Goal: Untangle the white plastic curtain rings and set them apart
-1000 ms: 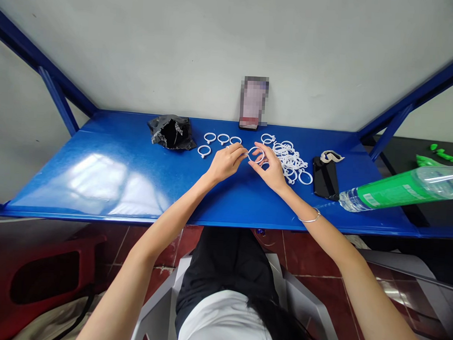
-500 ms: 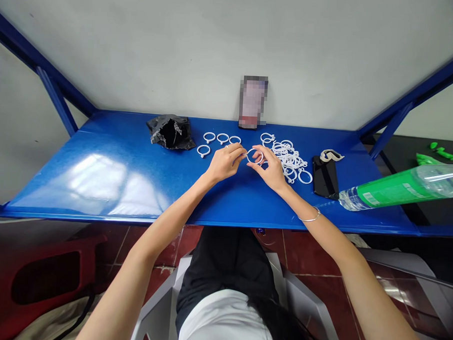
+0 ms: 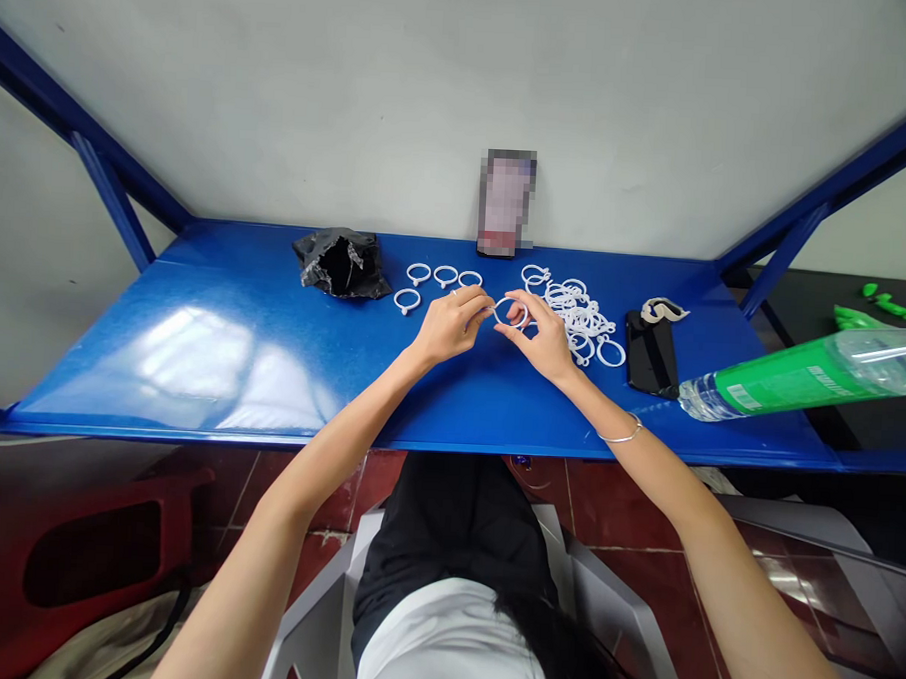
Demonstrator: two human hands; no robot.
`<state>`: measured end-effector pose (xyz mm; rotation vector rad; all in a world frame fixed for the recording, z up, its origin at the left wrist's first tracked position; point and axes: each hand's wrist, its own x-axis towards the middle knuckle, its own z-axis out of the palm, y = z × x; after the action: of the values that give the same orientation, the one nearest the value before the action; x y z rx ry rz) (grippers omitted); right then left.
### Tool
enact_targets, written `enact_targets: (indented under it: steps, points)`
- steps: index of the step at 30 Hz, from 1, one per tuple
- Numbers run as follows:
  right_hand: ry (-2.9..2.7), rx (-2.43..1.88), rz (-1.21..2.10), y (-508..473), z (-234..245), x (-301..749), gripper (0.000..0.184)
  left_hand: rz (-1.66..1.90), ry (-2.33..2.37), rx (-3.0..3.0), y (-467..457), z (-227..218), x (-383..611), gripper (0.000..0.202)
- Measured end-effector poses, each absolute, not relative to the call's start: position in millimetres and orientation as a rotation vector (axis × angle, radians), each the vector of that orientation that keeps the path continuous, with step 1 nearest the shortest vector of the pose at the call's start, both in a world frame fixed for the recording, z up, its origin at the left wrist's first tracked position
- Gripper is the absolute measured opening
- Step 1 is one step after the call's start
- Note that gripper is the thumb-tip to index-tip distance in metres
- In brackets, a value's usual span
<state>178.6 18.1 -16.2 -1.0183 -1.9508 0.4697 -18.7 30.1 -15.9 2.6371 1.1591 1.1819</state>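
Note:
Between my hands is a white curtain ring (image 3: 497,316), raised a little over the blue table (image 3: 450,399). My left hand (image 3: 452,324) pinches its left side with closed fingertips. Thumb and fingers of my right hand (image 3: 541,335) curve around its right side and grip it. Close by on the right, a pile of white curtain rings (image 3: 574,310) lies tangled together. Several separate rings, one of them a loose ring (image 3: 408,301), rest beyond my left hand. My fingers hide the small eyelet of the held ring, if it sits there.
A crumpled black plastic bag (image 3: 341,265) stands open at the back left. A phone-like object with a blurred screen (image 3: 506,202) leans on the wall. On the right are a black phone (image 3: 651,356), a beige strap-like item (image 3: 662,310) and a tilted water bottle (image 3: 797,375) with a green label.

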Motion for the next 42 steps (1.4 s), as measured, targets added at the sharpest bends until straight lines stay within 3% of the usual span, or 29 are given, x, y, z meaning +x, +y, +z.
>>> enact_targets:
  steps: [19, 42]
  points:
    - [-1.870, -1.038, 0.484, 17.2, -15.6, 177.1, 0.052, 1.178, 1.130, 2.453, 31.3, -14.2, -17.0, 0.023]
    - [-1.965, -1.044, 0.476, 19.1, -21.5, 176.8, 0.041, 0.993, 1.220, 2.678, 33.8, -19.6, -19.4, 0.026]
